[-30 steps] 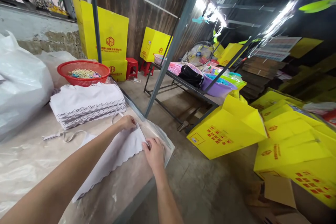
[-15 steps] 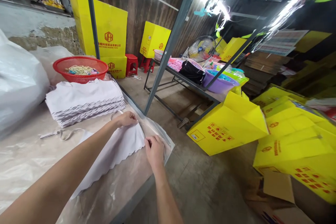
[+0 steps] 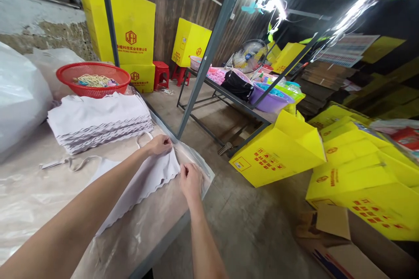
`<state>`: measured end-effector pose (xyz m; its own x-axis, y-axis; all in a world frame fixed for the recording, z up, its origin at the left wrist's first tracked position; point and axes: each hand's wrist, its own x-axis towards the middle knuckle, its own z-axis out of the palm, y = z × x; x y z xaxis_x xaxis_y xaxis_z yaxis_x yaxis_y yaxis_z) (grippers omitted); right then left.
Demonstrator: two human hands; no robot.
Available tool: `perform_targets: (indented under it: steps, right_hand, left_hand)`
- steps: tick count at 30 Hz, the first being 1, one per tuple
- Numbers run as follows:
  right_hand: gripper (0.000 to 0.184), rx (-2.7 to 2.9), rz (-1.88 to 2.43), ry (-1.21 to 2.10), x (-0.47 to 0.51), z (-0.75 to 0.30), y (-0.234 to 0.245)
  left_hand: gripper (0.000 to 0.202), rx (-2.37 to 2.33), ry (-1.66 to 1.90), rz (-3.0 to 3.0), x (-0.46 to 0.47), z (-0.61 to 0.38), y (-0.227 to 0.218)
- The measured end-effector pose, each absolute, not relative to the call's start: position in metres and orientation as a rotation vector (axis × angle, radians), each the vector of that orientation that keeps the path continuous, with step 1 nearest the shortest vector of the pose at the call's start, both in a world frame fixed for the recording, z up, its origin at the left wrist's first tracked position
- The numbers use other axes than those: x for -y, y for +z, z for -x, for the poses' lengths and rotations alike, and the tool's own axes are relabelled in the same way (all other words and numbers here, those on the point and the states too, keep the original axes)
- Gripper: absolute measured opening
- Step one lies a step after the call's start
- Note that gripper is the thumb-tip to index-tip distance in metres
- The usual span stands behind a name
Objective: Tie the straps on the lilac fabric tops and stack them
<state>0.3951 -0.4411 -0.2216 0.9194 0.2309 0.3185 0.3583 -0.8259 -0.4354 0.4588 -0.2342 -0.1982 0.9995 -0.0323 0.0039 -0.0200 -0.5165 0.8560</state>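
Note:
A white fabric piece [image 3: 144, 185] with a scalloped edge and thin straps [image 3: 78, 166] lies on the plastic-covered table [image 3: 131, 244]. My left hand [image 3: 159, 144] is closed on its far right corner, fingers bent. At the near right corner, my right hand [image 3: 191, 178] pinches the edge between thumb and fingers. My left forearm crosses over the fabric and hides part of it. Just beyond lies a thick stack of similar white scalloped pieces [image 3: 101, 117].
A red basket [image 3: 93, 91] with cords stands behind the stack, beside a large clear plastic bag [image 3: 22, 96]. A grey metal post [image 3: 206, 61] rises at the table's corner. Yellow boxes [image 3: 271, 152] and an open carton [image 3: 334, 222] stand on the floor to the right.
The camera view has shifted slightly, so the surroundings sit a little further left and up. Both hands stay at the fabric's right edge, with hardly any movement.

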Motion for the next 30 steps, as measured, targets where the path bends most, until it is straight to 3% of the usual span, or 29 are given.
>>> perform_targets:
  steps: [7, 12, 21, 25, 30]
  right_hand:
    - [0.024, 0.424, 2.576, -0.382, 0.438, -0.392, -0.218]
    - [0.010, 0.438, 2.628, -0.337, 0.435, -0.388, -0.215]
    - [0.020, 0.256, 2.783, -0.385, 0.433, -0.393, -0.222]
    - [0.022, 0.103, 2.806, -0.434, 0.432, -0.393, -0.222]
    - [0.027, 0.480, 2.709, -0.473, 0.432, -0.392, -0.220]
  left_hand:
    - [0.014, 0.001, 0.034, -2.190, 0.237, -0.454, -0.200]
    - [0.016, 0.001, 0.014, -2.216, 0.238, -0.451, -0.201]
    - [0.015, -0.001, 0.030, -2.332, 0.240, -0.450, -0.200]
    - [0.010, -0.083, 0.213, -2.434, 0.253, -0.440, -0.195]
    - [0.029, 0.079, 0.490, -2.539, 0.268, -0.366, -0.191]
